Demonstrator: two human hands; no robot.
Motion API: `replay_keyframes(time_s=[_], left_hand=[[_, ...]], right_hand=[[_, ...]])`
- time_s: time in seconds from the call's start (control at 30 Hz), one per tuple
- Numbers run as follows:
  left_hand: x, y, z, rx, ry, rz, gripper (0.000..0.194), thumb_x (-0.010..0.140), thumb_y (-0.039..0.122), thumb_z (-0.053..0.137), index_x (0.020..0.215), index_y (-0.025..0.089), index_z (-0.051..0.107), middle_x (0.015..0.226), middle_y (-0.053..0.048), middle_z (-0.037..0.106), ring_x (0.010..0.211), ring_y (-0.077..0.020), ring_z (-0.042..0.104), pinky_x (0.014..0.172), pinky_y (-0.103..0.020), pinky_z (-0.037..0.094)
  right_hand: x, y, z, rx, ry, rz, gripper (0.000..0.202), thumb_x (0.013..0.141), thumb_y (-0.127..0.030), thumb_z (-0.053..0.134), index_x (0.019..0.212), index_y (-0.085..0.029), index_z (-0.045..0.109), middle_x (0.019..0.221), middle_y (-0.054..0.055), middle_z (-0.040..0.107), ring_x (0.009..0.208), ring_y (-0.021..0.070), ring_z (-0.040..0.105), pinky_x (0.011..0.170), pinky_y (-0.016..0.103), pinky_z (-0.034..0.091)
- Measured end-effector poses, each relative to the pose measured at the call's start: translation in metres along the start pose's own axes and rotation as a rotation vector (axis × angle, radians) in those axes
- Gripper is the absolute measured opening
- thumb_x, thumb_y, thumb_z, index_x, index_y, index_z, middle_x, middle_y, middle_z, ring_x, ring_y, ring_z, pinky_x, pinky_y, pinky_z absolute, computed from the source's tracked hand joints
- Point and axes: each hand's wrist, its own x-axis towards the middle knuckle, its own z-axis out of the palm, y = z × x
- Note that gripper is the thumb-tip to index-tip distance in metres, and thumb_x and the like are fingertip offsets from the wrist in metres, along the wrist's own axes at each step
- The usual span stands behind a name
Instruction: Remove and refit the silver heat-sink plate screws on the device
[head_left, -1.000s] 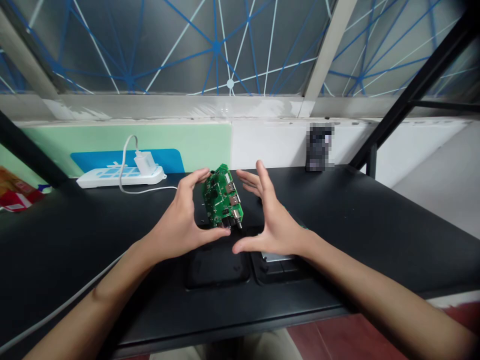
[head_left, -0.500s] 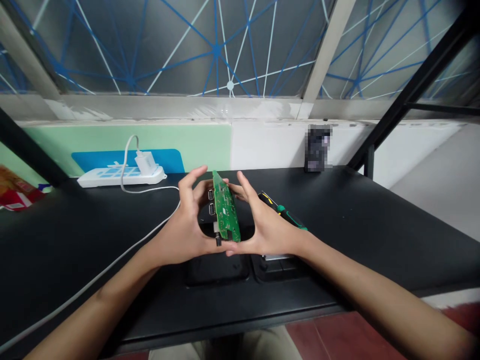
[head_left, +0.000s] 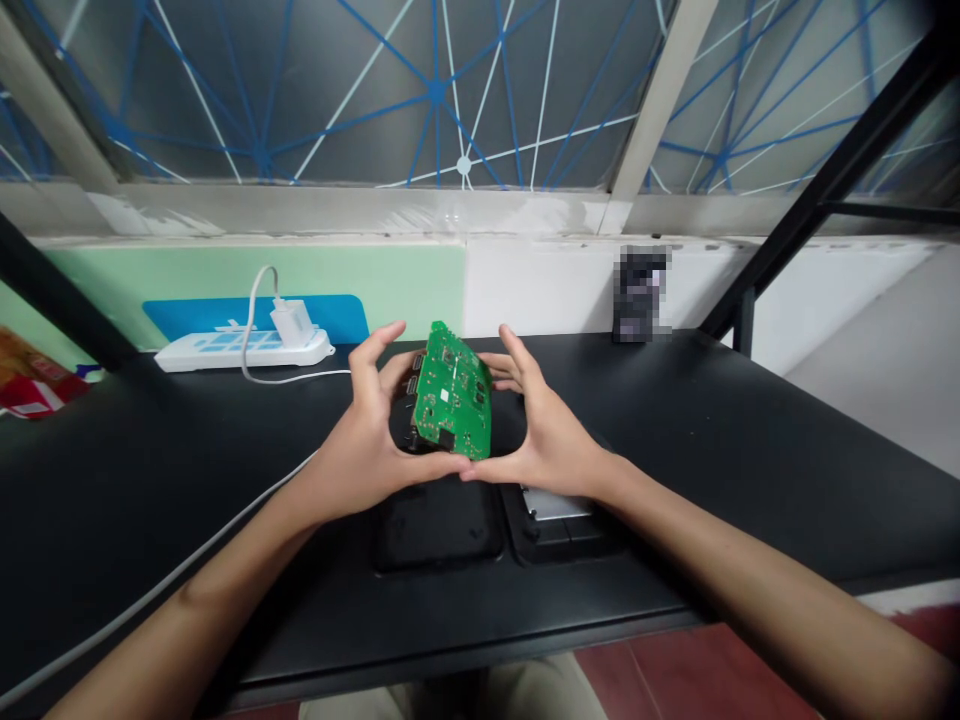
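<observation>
- Circuit board [head_left: 454, 400]: one, green, held tilted on edge above the table, just left of the view's middle, its flat side facing the wearer.
- Left hand [head_left: 360, 440]: at nine o'clock of the board, curved wide around it, with the thumb along the lower edge.
- Right hand [head_left: 555, 435]: at three o'clock, also curved wide, fingers at the far edge. The two thumb tips meet beneath; probably this edge grip keeps skin off the small parts and leaves the face open to view.
- Sockets [head_left: 412, 384]: at least two show on the board's left side; others may be hidden.
- Black trays: two, flat on the table, one at six o'clock [head_left: 439, 535], one near five [head_left: 536, 545]. One silver plate [head_left: 559, 505] lies in the second, partly hidden by the right wrist.
- Power strip [head_left: 180, 355]: one, between nine and ten, against the wall, likely to stay out of the way. It carries one plug [head_left: 292, 322] with one white cable [head_left: 259, 378].
- Red packet [head_left: 37, 385]: one, at nine, far off.
- Dark block [head_left: 637, 295]: one, at two, pixelated beyond telling.
</observation>
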Motion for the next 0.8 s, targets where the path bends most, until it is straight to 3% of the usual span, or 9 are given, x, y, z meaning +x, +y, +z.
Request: replay_keyframes(time_s=[0.13, 0.27, 0.4, 0.5, 0.8], left_hand=[[0.003, -0.009, -0.003, 0.081, 0.087, 0.051, 0.108, 0.073, 0.035, 0.09, 0.149, 0.033, 0.013, 0.147, -0.017, 0.043, 0.138, -0.0358, 0.049, 0.114, -0.059, 0.044], [0.004, -0.017, -0.01, 0.278, 0.116, 0.107, 0.111, 0.071, 0.038, 0.09, 0.152, 0.031, 0.014, 0.149, -0.019, 0.042, 0.137, -0.0394, 0.049, 0.108, -0.063, 0.046], [0.002, -0.022, -0.013, 0.442, 0.071, 0.169, 0.113, 0.071, 0.034, 0.091, 0.155, 0.032, 0.015, 0.155, -0.019, 0.038, 0.141, -0.0416, 0.044, 0.112, -0.064, 0.043], [0.001, -0.023, -0.014, 0.533, 0.026, 0.141, 0.115, 0.071, 0.032, 0.091, 0.156, 0.033, 0.015, 0.157, -0.017, 0.038, 0.143, -0.0422, 0.041, 0.115, -0.065, 0.039], [-0.001, -0.019, -0.015, 0.565, -0.076, 0.08, 0.117, 0.071, 0.035, 0.089, 0.159, 0.03, 0.012, 0.158, -0.015, 0.036, 0.143, -0.0408, 0.041, 0.116, -0.061, 0.04]], right_hand=[[0.001, 0.001, -0.002, -0.084, 0.098, 0.06, 0.136, 0.063, -0.057, 0.087, 0.161, -0.023, 0.0, 0.151, 0.021, 0.046, 0.139, 0.0381, 0.048, 0.111, 0.061, 0.046], [-0.001, 0.005, -0.003, -0.158, 0.09, 0.086, 0.135, 0.063, -0.056, 0.086, 0.161, -0.024, -0.001, 0.152, 0.022, 0.044, 0.139, 0.0396, 0.047, 0.109, 0.064, 0.045], [-0.002, 0.009, -0.004, -0.202, 0.039, 0.072, 0.135, 0.064, -0.057, 0.085, 0.162, -0.022, -0.002, 0.152, 0.022, 0.044, 0.142, 0.0396, 0.044, 0.11, 0.064, 0.045], [-0.003, 0.009, -0.005, -0.226, 0.012, 0.052, 0.133, 0.066, -0.055, 0.085, 0.162, -0.022, -0.001, 0.152, 0.021, 0.043, 0.142, 0.0389, 0.043, 0.111, 0.063, 0.044], [0.001, 0.006, -0.015, -0.303, -0.071, -0.051, 0.129, 0.069, -0.048, 0.084, 0.162, -0.024, -0.003, 0.154, 0.019, 0.042, 0.14, 0.0403, 0.045, 0.114, 0.066, 0.04]])
